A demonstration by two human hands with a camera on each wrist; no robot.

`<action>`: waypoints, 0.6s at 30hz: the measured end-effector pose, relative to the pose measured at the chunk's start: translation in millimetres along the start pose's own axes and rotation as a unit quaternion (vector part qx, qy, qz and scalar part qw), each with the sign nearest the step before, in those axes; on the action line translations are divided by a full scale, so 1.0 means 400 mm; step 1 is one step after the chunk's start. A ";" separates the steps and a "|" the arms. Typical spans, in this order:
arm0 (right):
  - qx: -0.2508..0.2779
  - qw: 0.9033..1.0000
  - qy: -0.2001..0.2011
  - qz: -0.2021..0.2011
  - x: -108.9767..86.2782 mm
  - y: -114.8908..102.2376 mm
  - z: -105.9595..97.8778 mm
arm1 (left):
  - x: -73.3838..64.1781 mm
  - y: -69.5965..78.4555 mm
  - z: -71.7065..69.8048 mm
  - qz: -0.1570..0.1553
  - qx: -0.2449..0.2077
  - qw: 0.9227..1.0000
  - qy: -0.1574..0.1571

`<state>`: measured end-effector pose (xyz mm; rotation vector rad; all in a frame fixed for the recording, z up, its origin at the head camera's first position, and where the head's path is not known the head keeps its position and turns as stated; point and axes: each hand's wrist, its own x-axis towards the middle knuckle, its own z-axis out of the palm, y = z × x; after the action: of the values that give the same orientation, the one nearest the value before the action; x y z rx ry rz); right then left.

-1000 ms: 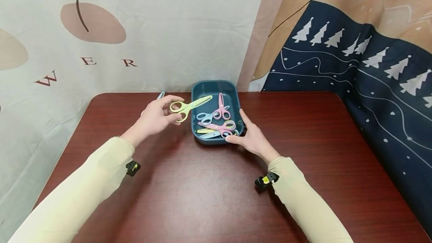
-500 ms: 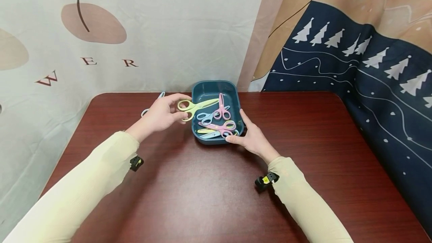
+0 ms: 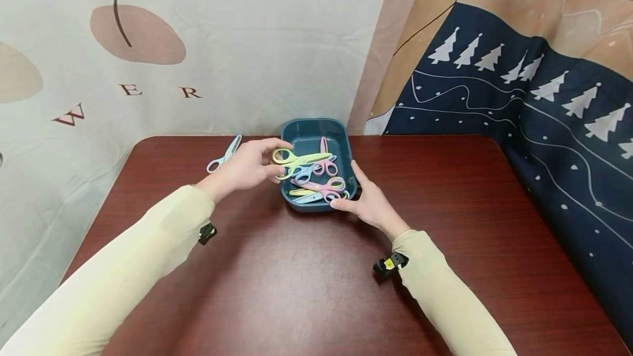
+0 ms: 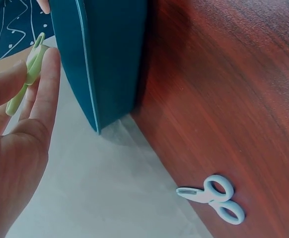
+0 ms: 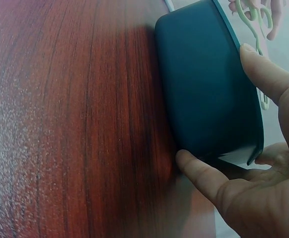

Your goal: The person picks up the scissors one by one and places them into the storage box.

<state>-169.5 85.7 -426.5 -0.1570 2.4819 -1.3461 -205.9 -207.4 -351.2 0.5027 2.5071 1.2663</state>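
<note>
In the head view, my left hand [image 3: 244, 166] pinches a pair of light green scissors [image 3: 312, 158] by the handles, blades pointing right over the dark teal plastic bin [image 3: 316, 208]. The left wrist view has the scissors [image 4: 34, 67] between thumb and fingers, beside the bin wall [image 4: 115, 54]. My right hand [image 3: 370, 202] holds the bin's near right corner, its thumb on the near rim and fingers along the right side. Inside lie pink scissors [image 3: 320, 186], blue scissors [image 3: 303, 174] and several more, partly overlapping; the green pair covers some of them.
Light blue scissors [image 3: 228, 154] lie on the brown wood-grain table [image 3: 277, 279], near its back edge and left of the bin. A pale printed cloth [image 3: 237, 59] hangs behind the table. A navy cloth with white trees [image 3: 475, 87] hangs on the right.
My left hand has carried the green scissors rightward and slightly down, farther over the bin. More of the blue scissors on the table now shows. The right hand and bin have stayed put.
</note>
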 end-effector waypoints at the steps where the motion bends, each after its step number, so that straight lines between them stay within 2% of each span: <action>1: 0.001 1.000 0.000 -0.001 0.000 0.000 0.000 | 0.002 0.002 0.002 -0.001 0.005 1.000 -0.002; 6: 0.001 1.000 0.003 -0.006 -0.002 0.000 -0.002 | 0.013 0.011 0.013 0.002 0.038 0.999 -0.015; 11: -0.003 1.000 0.002 -0.004 0.001 0.001 -0.002 | 0.021 0.020 0.023 -0.002 0.052 0.998 -0.028; 18: -0.007 1.000 -0.001 -0.001 0.000 -0.002 -0.002 | 0.027 0.030 0.034 0.008 0.083 0.996 -0.045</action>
<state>-169.7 85.9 -425.5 -0.1647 2.4904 -1.3298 -207.8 -186.3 -350.2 0.6035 2.5495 1.0224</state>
